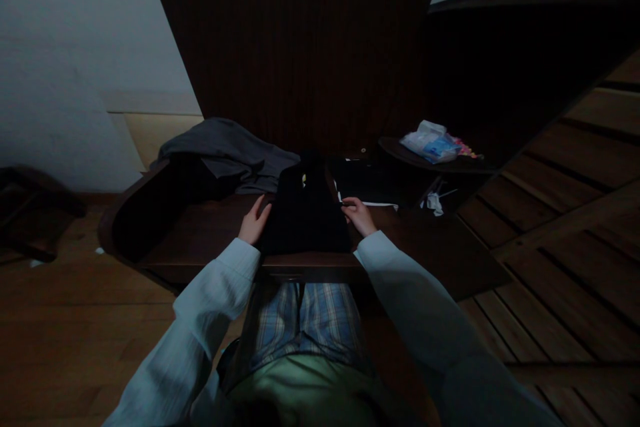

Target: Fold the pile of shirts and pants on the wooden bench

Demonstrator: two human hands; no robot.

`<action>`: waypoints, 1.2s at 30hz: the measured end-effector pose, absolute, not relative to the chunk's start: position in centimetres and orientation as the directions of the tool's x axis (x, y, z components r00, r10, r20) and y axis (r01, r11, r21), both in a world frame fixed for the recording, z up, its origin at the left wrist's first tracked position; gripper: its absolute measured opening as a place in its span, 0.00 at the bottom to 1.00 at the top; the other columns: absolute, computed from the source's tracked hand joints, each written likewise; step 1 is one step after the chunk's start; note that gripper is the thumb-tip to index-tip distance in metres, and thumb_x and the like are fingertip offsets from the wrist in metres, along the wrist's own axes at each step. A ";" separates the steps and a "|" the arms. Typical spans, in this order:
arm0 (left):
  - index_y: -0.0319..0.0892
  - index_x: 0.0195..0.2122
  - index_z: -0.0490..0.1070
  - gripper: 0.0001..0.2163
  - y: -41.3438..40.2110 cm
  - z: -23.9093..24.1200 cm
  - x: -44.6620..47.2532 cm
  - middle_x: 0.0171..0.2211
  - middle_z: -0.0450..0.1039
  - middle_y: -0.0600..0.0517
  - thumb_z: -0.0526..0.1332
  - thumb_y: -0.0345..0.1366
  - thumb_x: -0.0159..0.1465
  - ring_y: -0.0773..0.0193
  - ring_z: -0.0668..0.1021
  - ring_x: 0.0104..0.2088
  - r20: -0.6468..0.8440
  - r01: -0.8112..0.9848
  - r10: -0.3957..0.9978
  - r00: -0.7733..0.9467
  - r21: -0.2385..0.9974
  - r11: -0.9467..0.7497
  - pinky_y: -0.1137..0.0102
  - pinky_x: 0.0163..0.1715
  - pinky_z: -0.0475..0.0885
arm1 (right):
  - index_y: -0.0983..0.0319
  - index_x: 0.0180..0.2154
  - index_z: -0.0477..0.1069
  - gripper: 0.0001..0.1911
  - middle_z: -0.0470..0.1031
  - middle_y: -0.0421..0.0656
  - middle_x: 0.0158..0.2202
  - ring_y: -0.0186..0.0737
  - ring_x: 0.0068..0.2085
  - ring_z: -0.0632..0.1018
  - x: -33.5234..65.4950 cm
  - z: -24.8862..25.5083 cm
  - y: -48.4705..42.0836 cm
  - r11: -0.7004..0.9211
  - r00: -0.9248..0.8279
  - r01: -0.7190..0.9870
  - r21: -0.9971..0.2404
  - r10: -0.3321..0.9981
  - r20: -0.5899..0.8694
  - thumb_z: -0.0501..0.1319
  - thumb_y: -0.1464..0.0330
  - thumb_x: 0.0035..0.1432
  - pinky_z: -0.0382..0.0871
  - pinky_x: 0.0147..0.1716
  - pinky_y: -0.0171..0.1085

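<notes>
Black garment [306, 210] is laid flat at near edge of table [200, 233], centre, directly in front of seated person. L hand [254, 221] is set against its left edge, fingers curled at the cloth; grip vs. mere touch can't be told in dim light. R hand [359, 215] is placed at right edge, fingers bent onto fabric, likewise unclear.

Judgement: both sides should be drawn w/ equal tension, edges parallel, so cloth is smoothed w/o skew. Grey garment [235, 153], behind-left, and dark folded item [367, 181], just right, should not be caught.
</notes>
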State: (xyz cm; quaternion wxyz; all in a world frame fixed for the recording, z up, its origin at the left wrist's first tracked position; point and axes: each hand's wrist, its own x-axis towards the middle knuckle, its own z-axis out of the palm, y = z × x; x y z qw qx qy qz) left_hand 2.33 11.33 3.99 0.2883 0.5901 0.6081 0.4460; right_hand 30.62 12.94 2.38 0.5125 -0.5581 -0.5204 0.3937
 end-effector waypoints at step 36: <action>0.40 0.44 0.69 0.27 4.7 3.8 0.7 0.42 0.73 0.48 0.67 0.46 0.43 0.57 0.76 0.39 0.100 0.329 0.977 0.190 0.931 -0.160 0.63 0.42 0.71 | 0.61 0.37 0.72 0.17 0.66 0.37 0.22 0.34 0.26 0.69 32.1 2.6 3.0 0.194 -0.119 0.383 -0.903 0.980 0.160 0.63 0.62 0.42 0.62 0.29 0.33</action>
